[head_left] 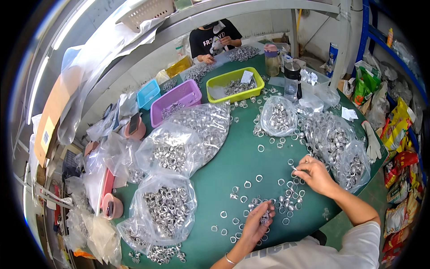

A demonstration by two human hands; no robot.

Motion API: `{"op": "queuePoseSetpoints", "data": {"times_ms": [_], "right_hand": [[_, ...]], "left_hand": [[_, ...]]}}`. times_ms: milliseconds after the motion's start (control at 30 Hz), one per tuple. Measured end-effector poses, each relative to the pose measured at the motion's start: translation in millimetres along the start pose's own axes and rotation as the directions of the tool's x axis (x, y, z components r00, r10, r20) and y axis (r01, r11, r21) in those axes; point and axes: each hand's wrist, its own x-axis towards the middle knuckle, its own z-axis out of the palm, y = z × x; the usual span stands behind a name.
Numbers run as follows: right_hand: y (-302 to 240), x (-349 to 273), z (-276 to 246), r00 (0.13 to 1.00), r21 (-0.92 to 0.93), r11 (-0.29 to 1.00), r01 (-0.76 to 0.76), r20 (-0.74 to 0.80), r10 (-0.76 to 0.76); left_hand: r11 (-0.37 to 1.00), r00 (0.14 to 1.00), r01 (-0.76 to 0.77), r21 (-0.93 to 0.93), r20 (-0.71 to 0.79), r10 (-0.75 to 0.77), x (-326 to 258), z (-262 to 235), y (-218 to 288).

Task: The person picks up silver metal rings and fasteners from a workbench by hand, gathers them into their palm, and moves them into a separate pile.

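Observation:
My left hand [256, 220] is cupped palm-up near the front of the green table [233, 152], holding a small pile of silver metal rings [265, 214]. My right hand [313, 172] reaches over loose rings scattered on the table [286, 193], its fingertips pinched on one ring at about the middle right. More loose rings [237, 210] lie around both hands.
Clear plastic bags full of rings [168, 204] [277, 116] [333, 141] crowd the left, middle and right. Purple [174, 101], yellow-green [233, 83] and blue [148, 93] trays sit at the back. Another person [214, 38] works across the table. Bottles [292, 80] stand at back right.

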Motion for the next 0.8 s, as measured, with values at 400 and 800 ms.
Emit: {"op": "queuePoseSetpoints", "data": {"times_ms": [400,800], "right_hand": [[19,123,-32,0.633,0.073,0.923,-0.379,0.748,0.2],[-9,275,-34,0.937,0.696,0.639,-0.328,0.15,0.317]], "left_hand": [[0.988,0.995,0.032,-0.154,0.1,-0.016,6,-24,17],[0.969,0.99,-0.092,-0.229,0.086,0.114,0,-35,27]]}}
